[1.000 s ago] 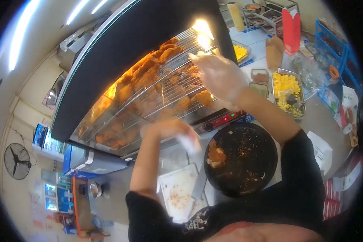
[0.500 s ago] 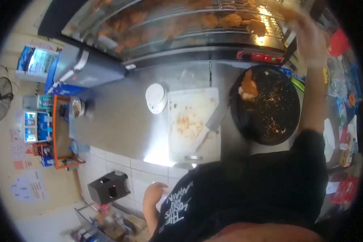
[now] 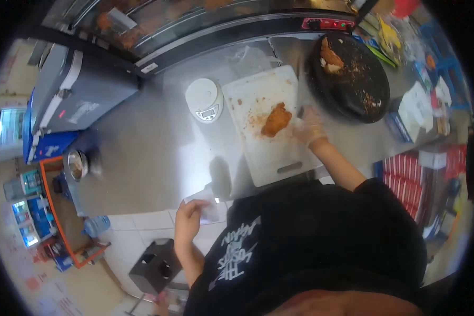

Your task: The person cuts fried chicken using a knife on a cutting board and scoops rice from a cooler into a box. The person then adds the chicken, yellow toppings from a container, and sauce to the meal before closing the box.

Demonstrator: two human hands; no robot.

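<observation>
A golden-brown piece of fried chicken (image 3: 276,120) lies on the white cutting board (image 3: 271,162), among scattered crumbs. Beside the board's right edge, my right hand (image 3: 312,128) wears a clear plastic glove. Its fingers are closed around what looks like the knife; a bit of dark grey handle (image 3: 300,111) shows by the fingertips, and the blade cannot be made out. Lower left, past the counter's front edge, my bare left hand (image 3: 188,217) pinches a thin, translucent white sheet or bag (image 3: 208,204).
A white digital scale (image 3: 204,100) stands left of the board. A black round pan (image 3: 353,84) with crumbs and another fried piece (image 3: 330,57) sits to the right. The heated display case (image 3: 237,34) runs along the back. A metal bowl (image 3: 76,165) stands far left.
My right hand has come down from the display case to the board's right side. Fried chicken now lies on the board, where the knife lay before. My left hand has risen slightly.
</observation>
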